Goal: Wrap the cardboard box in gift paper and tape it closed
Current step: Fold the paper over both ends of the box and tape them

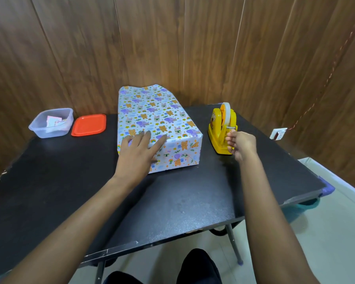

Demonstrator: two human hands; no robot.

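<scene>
Left hand [140, 149] flat, fingers spread, pressing near fold of wrapped box [159, 128]. Right hand [241, 144] pinches tape end at yellow tape dispenser [222, 131]. Pull straight, tear cleanly on cutter, keep fold pinned.

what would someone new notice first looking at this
The cartoon-animal gift-wrapped box mid-table draws the eye first, with the left hand pressed flat on its near edge. To its right, the right hand pinches tape at a bright yellow tape dispenser. At far left sit an orange lid and a clear tub.
</scene>
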